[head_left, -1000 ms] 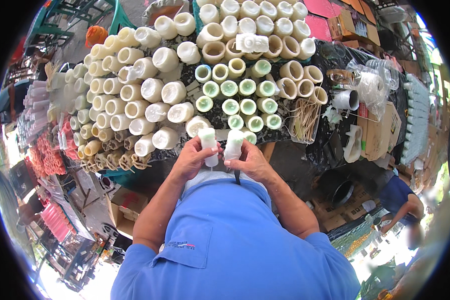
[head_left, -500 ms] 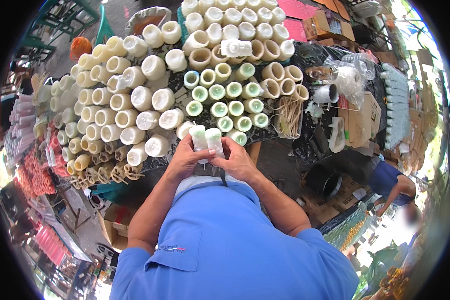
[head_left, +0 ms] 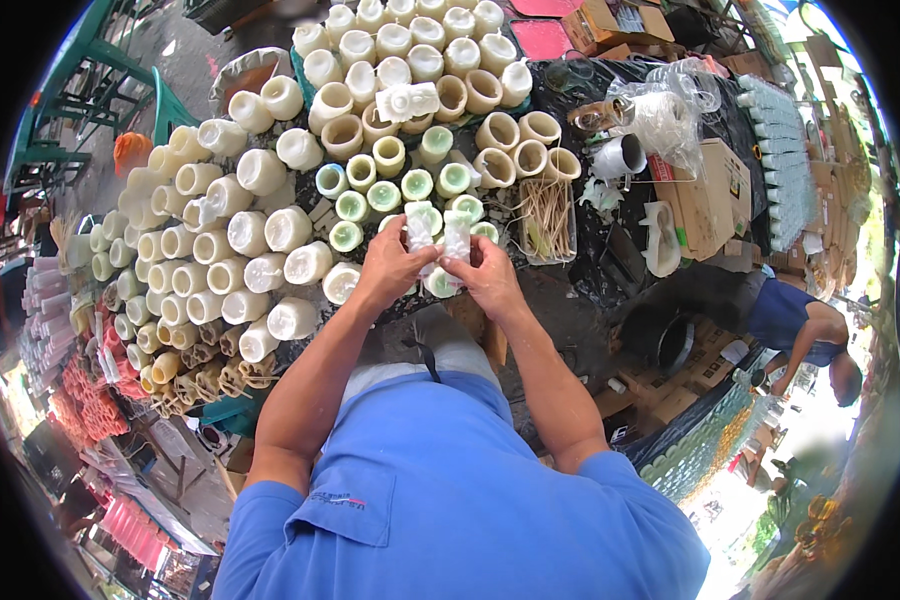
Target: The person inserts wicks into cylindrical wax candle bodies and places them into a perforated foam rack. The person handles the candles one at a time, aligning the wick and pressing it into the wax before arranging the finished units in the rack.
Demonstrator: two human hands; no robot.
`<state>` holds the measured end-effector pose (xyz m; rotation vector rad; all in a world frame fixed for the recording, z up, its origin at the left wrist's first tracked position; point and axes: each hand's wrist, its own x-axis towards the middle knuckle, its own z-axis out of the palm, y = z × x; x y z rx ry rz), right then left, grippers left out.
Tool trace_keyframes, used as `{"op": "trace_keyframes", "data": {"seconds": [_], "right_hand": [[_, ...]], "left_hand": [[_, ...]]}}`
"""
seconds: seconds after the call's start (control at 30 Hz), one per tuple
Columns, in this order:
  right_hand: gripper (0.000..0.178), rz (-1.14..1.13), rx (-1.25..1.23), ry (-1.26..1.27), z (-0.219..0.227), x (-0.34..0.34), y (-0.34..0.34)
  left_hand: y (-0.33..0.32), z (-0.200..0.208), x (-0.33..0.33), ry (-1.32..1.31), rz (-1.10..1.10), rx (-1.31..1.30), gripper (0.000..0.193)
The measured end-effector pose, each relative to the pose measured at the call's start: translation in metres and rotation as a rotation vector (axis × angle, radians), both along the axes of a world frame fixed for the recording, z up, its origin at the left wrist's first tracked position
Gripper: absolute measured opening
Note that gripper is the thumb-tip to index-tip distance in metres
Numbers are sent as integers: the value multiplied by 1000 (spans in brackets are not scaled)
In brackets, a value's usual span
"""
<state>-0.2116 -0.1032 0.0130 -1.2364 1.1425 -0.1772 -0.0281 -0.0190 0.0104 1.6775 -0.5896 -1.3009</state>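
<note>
- Got a whitish-green, waxy-looking narrow cylinder [head_left: 419, 226] pinched in the left hand [head_left: 394, 264], low on its sides.
- Got a matching frosty-white waxy cylinder [head_left: 457, 236] gripped the same way in the right hand [head_left: 490, 280], just beside the first, with a slight gap at the far ends.
- Holding both out over the near rows of pale-green, round, open wax-like cups [head_left: 417, 184].
- Probably light and stiff, kinda slick, easy to chip or dent.
- Best grabbed around the lower sides, thumb opposite fingers, without squeezing hard.

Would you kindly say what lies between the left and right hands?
Between left hand and right hand, two pale cylinders show side by side in the head view.
</note>
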Motion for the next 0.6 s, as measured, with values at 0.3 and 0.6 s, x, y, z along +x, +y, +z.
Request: {"op": "trace_keyframes", "data": {"seconds": [0.3, 0.6], "right_hand": [[58, -86, 149, -237, -11, -11, -24], [62, -257, 295, -464, -22, -56, -62]], "left_hand": [[-19, -10, -16, 74, 30, -26, 66], [-84, -12, -53, 324, -31, -102, 61]]}}
